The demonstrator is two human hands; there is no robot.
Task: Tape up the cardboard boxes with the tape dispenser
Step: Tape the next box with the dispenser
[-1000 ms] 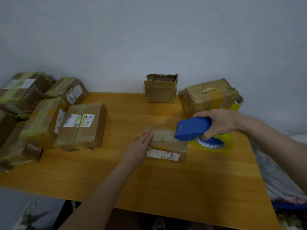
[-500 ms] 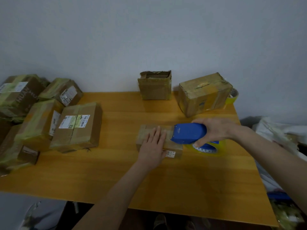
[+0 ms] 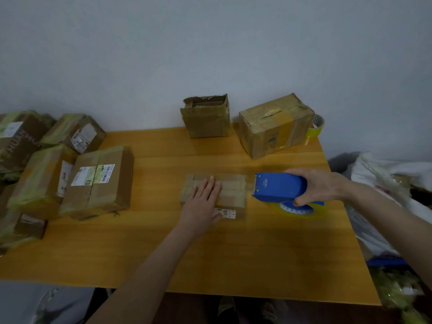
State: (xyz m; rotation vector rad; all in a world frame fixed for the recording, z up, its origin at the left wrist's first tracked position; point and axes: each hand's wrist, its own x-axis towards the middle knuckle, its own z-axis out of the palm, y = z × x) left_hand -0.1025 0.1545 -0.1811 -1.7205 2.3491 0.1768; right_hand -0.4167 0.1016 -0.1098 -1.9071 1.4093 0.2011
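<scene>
A small flat cardboard box (image 3: 231, 190) lies at the middle of the wooden table (image 3: 233, 258), a white label on its near side. My left hand (image 3: 203, 202) presses flat on its top with fingers straight. My right hand (image 3: 314, 185) grips the blue tape dispenser (image 3: 279, 187), whose yellowish tape roll (image 3: 297, 209) shows below it. The dispenser's front end sits just off the box's right edge. A faint strip of clear tape seems to run between them.
At the back stand an open-topped box (image 3: 207, 119), a taped box (image 3: 275, 126) and a spare tape roll (image 3: 316, 127). Several taped parcels, such as a labelled one (image 3: 98, 181), are stacked at the left. Plastic bags (image 3: 383, 195) lie right of the table.
My left hand slid from the box's left edge onto its top. The dispenser moved right, from over the box to just past its right edge. The view shifted slightly.
</scene>
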